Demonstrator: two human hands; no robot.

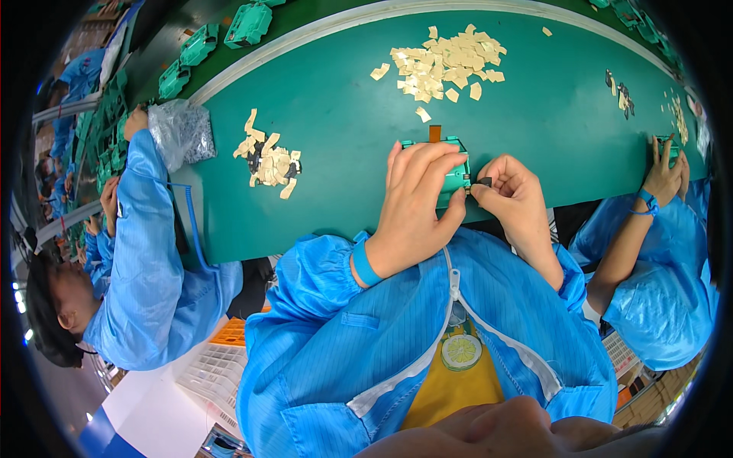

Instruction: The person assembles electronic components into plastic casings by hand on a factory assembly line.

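Observation:
At the near edge of the green table, my left hand [412, 206] lies over a small green plastic housing [456, 177] and grips it, its fingers across the top and the thumb at the near right side. An orange-brown flat strip [435, 133] sticks out from the housing's far edge. Close by on the right, my right hand [516, 197] pinches a small black piece [485, 182] between thumb and forefinger, beside the housing's right side. The inside of the housing is mostly covered by my left hand. A blue wrist strap [365, 262] circles my left wrist.
Beyond the housing lies a large heap of cream-coloured slips [450, 65]. To the left are more slips mixed with black pieces [271, 163], then a clear plastic bag [182, 133]. Co-workers in blue sit on both sides. Green housings [248, 24] line a strip behind the pale rail.

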